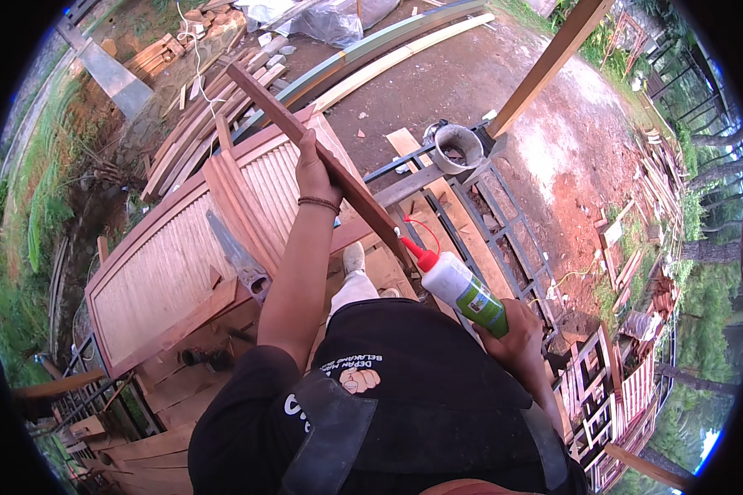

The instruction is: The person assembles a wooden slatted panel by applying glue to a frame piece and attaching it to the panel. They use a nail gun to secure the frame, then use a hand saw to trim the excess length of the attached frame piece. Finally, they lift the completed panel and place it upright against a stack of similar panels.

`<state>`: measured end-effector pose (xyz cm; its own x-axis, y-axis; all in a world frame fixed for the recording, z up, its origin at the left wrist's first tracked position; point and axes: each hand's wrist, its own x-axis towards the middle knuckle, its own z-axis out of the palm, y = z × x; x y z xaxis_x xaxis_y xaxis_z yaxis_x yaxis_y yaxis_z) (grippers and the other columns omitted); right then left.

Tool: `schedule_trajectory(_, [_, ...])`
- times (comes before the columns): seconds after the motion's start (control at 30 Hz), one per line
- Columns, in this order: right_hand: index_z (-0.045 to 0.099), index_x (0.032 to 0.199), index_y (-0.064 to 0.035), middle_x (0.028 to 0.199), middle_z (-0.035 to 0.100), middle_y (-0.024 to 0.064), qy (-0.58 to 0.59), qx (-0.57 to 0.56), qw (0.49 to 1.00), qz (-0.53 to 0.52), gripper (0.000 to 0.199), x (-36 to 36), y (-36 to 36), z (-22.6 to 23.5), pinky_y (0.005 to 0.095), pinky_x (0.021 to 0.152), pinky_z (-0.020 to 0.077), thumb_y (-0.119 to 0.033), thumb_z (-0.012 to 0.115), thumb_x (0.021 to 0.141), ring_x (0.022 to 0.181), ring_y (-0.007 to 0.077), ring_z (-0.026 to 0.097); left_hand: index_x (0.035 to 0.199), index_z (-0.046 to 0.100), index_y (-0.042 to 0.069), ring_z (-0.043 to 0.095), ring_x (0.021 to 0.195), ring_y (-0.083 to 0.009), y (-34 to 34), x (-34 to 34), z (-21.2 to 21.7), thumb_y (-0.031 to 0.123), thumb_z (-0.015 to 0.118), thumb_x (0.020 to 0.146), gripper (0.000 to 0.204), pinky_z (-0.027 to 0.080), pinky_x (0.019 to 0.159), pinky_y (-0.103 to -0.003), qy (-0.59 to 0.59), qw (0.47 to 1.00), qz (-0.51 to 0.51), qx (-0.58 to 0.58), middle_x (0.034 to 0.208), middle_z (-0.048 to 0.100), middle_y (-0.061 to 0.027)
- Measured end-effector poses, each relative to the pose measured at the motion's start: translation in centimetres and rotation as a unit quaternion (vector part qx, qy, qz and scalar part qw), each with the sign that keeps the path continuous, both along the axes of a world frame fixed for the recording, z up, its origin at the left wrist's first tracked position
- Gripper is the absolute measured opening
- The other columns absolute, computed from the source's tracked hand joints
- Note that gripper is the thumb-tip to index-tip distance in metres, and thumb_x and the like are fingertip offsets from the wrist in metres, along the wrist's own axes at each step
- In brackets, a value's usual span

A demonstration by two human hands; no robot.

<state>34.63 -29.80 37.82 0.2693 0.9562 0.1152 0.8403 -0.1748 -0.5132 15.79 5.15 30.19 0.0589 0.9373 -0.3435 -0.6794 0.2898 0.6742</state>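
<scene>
While fingers grip bottle, nozzle tipped white

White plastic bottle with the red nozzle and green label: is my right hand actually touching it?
Touching. The head view shows the right hand gripping the white plastic bottle at the end opposite its red nozzle, with no gap between them.

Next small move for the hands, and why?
Probably a light squeeze of the white bottle with the right hand, the left hand holding the wooden strip steady. The red nozzle points at the strip's near end, with a white blob by its tip; whether the tip touches the wood, I can't tell.
</scene>
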Motion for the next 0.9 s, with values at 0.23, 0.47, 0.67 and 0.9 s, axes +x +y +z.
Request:
schedule_trajectory(0.23, [0.060, 0.089, -0.0022, 0.078, 0.062, 0.0161, 0.007, -0.006, 1.000, 0.009, 0.033, -0.3, 0.3, 0.2, 0.0462, 0.067, 0.0473, -0.024, 0.078, 0.072, 0.074, 0.0372, 0.062, 0.080, 0.050, 0.015, 0.048, 0.054, -0.0137, 0.7, -0.8, -0.5, 0.048, 0.070, 0.081, 0.039, 0.043, 0.050, -0.030, -0.019, 1.000, 0.019, -0.002, 0.062, 0.044, 0.0001])
schedule_trajectory(0.47, [0.060, 0.091, -0.0020, 0.080, 0.062, 0.0163, 0.009, -0.017, 1.000, 0.018, 0.036, -0.2, 0.4, -0.1, 0.0464, 0.067, 0.0476, -0.024, 0.079, 0.072, 0.074, 0.0376, 0.062, 0.080, 0.049, 0.014, 0.050, 0.055, -0.0151, 1.3, -1.8, -1.2, 0.051, 0.072, 0.079, 0.043, 0.045, 0.051, -0.031, -0.017, 1.000, 0.023, -0.012, 0.063, 0.045, -0.0010])
schedule_trajectory(0.67, [0.060, 0.091, -0.0021, 0.080, 0.063, 0.0167, 0.018, -0.020, 0.999, 0.020, 0.036, 0.0, 0.5, -0.7, 0.0466, 0.068, 0.0484, -0.025, 0.080, 0.072, 0.076, 0.0376, 0.063, 0.082, 0.048, 0.014, 0.050, 0.055, -0.0157, 1.6, -1.8, -1.5, 0.052, 0.072, 0.077, 0.045, 0.045, 0.051, -0.032, -0.017, 0.999, 0.028, -0.012, 0.063, 0.045, -0.0011])
schedule_trajectory(0.9, [0.061, 0.090, -0.0019, 0.080, 0.064, 0.0170, 0.029, -0.026, 0.999, 0.020, 0.035, 0.1, 0.8, -1.1, 0.0470, 0.069, 0.0486, -0.025, 0.080, 0.073, 0.076, 0.0382, 0.063, 0.078, 0.044, 0.017, 0.044, 0.053, -0.0131, 2.3, -2.3, -1.7, 0.055, 0.072, 0.075, 0.048, 0.040, 0.049, -0.029, -0.004, 0.999, 0.044, -0.021, 0.062, 0.039, 0.0017])
